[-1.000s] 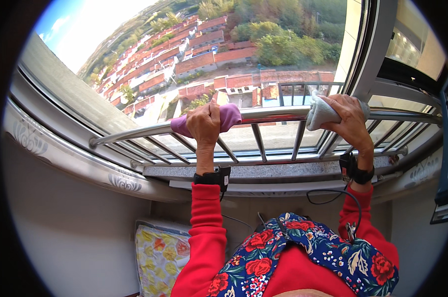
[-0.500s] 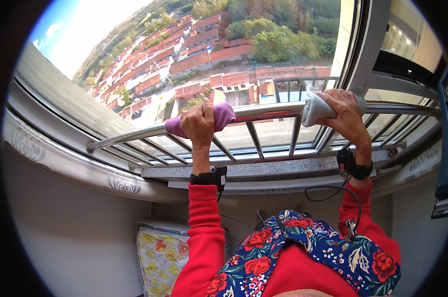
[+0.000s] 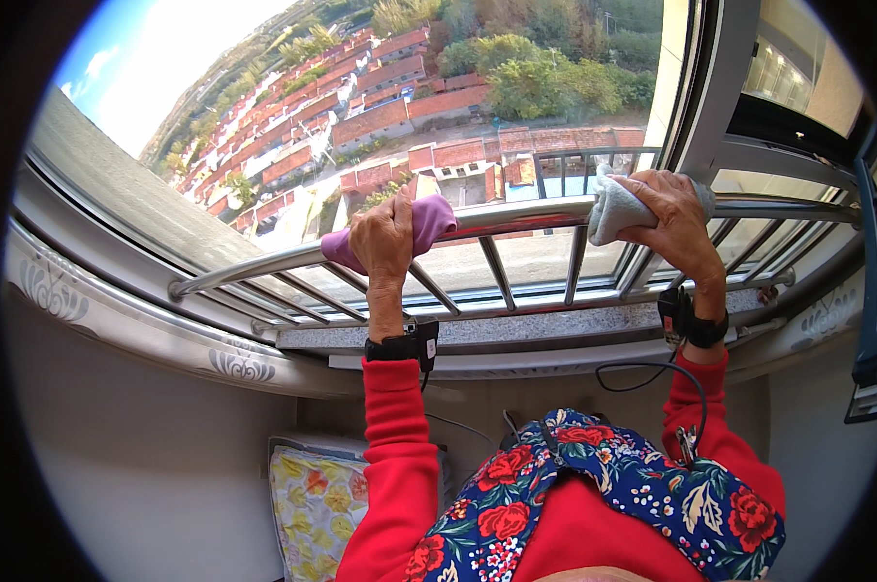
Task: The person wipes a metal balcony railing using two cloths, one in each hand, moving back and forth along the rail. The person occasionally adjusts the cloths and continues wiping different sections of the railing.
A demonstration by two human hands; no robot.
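Note:
A metal railing [image 3: 521,211] runs across an open window in front of me, with thin bars slanting down to the sill. My left hand [image 3: 384,242] is closed around a purple cloth [image 3: 429,219] wrapped over the top rail, left of the middle. Further right, my right hand [image 3: 673,219] grips a light grey cloth [image 3: 613,209] pressed around the same rail. Both arms wear red sleeves and a black band at the wrist.
A grey stone sill [image 3: 516,330] lies under the railing, above a pale wall with ornate trim [image 3: 235,364]. A floral cushion [image 3: 317,504] sits low on the left. A dark window frame [image 3: 870,291] stands at the right. Rooftops and trees lie far below outside.
My left hand has slid the purple cloth leftward along the rail. My right hand with the grey cloth has stayed about where it was. The view has tilted slightly.

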